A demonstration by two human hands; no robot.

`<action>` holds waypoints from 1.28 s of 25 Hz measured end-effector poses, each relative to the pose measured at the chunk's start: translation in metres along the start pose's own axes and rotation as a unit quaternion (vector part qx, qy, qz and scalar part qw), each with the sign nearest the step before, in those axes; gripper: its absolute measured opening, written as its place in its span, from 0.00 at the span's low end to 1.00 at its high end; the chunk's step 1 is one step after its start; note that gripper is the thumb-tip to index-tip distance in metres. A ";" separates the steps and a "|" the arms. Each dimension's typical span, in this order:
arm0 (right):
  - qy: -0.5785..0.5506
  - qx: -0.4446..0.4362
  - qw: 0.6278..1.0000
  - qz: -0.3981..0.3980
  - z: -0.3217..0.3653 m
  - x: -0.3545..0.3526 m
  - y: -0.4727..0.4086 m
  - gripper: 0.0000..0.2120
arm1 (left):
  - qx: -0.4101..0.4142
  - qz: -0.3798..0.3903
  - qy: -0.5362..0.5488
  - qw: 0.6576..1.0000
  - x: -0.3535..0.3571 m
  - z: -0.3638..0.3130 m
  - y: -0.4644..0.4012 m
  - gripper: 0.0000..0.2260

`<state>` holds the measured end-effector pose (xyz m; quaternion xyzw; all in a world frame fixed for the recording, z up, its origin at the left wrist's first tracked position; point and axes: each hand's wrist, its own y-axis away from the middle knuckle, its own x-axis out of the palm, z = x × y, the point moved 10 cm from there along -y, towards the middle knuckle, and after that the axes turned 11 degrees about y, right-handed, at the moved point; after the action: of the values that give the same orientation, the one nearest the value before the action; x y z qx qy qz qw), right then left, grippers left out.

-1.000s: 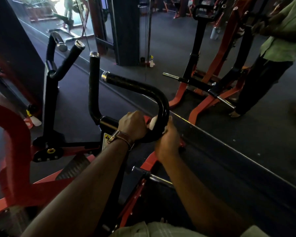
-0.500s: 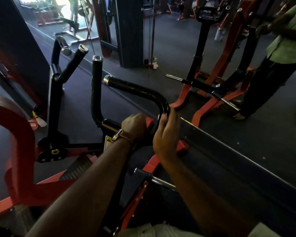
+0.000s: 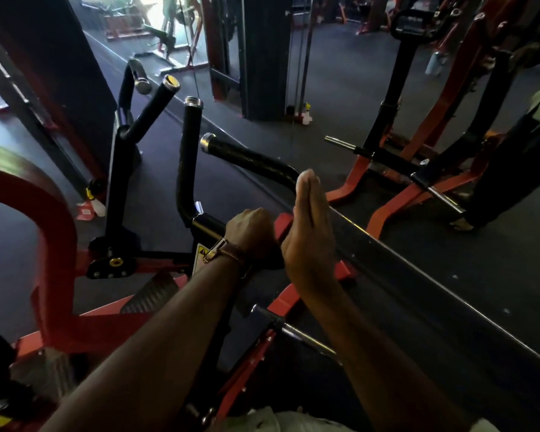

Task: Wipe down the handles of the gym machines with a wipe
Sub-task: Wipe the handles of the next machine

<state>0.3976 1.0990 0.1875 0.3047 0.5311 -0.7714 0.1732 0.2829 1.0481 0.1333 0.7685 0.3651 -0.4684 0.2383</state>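
Right hand [image 3: 306, 241] slid up curved handle [image 3: 250, 160]; left hand [image 3: 250, 232] grips base.

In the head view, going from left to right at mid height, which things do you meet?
Red frame arch → upright black handle → left hand → right hand → another person's dark trouser leg.

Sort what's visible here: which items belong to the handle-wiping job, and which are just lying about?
Job:
- curved black padded handle, under the right hand
- left hand, gripping the handle's base
- upright black handle
- wipe: not visible now

Lying about:
- white spray bottle with yellow cap
- white spray bottle beside the red frame
- chrome weight peg
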 end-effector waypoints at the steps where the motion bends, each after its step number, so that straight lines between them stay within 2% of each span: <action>1: -0.007 0.009 1.000 0.029 0.000 0.004 -0.019 0.26 | -0.003 0.002 -0.006 1.000 0.001 0.000 -0.002 0.10; 4: -0.069 0.026 0.995 0.068 0.003 0.011 -0.061 0.26 | -0.007 0.003 0.004 1.000 0.002 0.002 -0.004 0.12; 7: -0.180 0.104 0.978 -0.004 -0.029 -0.004 -0.017 0.20 | -0.036 0.018 0.076 0.996 0.004 0.014 -0.014 0.09; 9: -0.266 0.178 0.947 0.031 -0.043 -0.007 0.009 0.19 | -0.075 0.020 0.168 0.983 0.004 0.021 -0.019 0.05; 10: -0.343 0.222 0.910 0.076 -0.050 0.007 0.003 0.18 | -0.098 0.012 0.228 0.969 0.003 0.023 -0.021 0.05; 11: -0.432 0.270 0.850 0.135 -0.053 0.028 -0.011 0.16 | -0.121 -0.007 0.292 0.949 0.001 0.025 -0.022 0.06; 13: -0.580 0.346 0.693 0.253 -0.047 0.058 -0.040 0.16 | -0.148 -0.084 0.386 0.907 -0.007 0.029 -0.020 0.10; 14: -0.615 0.362 0.633 0.301 -0.041 0.066 -0.044 0.17 | -0.150 -0.137 0.405 0.892 -0.013 0.032 -0.017 0.12; 15: -0.629 0.366 0.601 0.330 -0.038 0.069 -0.040 0.18 | -0.149 -0.184 0.419 0.877 -0.019 0.035 -0.012 0.13; 17: -0.644 0.351 0.586 0.343 -0.041 0.064 -0.017 0.18 | -0.139 -0.239 0.435 0.857 -0.022 0.040 -0.006 0.16; 18: -0.658 0.351 0.573 0.340 -0.043 0.057 -0.003 0.18 | -0.135 -0.251 0.428 0.858 -0.022 0.041 -0.004 0.17; 19: -0.676 0.367 0.546 0.332 -0.048 0.058 0.004 0.18 | -0.135 -0.255 0.407 0.867 -0.023 0.042 -0.003 0.17; 20: -0.692 0.379 0.505 0.350 -0.046 0.061 0.003 0.18 | -0.136 -0.253 0.381 0.879 -0.024 0.042 -0.002 0.17; 22: -0.686 0.399 0.458 0.399 -0.037 0.073 -0.017 0.20 | -0.146 -0.225 0.337 0.902 -0.020 0.040 -0.007 0.16; 24: -0.652 0.407 0.472 0.431 -0.029 0.075 -0.037 0.20 | -0.166 -0.187 0.296 0.922 -0.016 0.037 -0.010 0.14; 25: -0.629 0.402 0.512 0.424 -0.028 0.071 -0.040 0.19 | -0.175 -0.178 0.273 0.929 -0.016 0.035 -0.010 0.13; 26: -0.602 0.386 0.569 0.407 -0.033 0.068 -0.036 0.18 | -0.182 -0.173 0.257 0.933 -0.015 0.035 -0.010 0.13; 28: -0.535 0.360 0.698 0.312 -0.051 0.043 -0.019 0.15 | -0.184 -0.173 0.258 0.933 -0.015 0.035 -0.010 0.14; 30: -0.492 0.324 0.776 0.226 -0.054 0.015 -0.013 0.14 | -0.177 -0.165 0.284 0.928 -0.012 0.035 -0.013 0.15; 32: -0.381 0.212 0.874 0.212 -0.040 0.010 -0.043 0.16 | -0.179 -0.146 0.328 0.916 -0.012 0.037 -0.019 0.15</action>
<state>0.3755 1.1525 0.2018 0.1218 0.1700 -0.8667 0.4529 0.2444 1.0299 0.1274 0.7619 0.6084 -0.1462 0.1677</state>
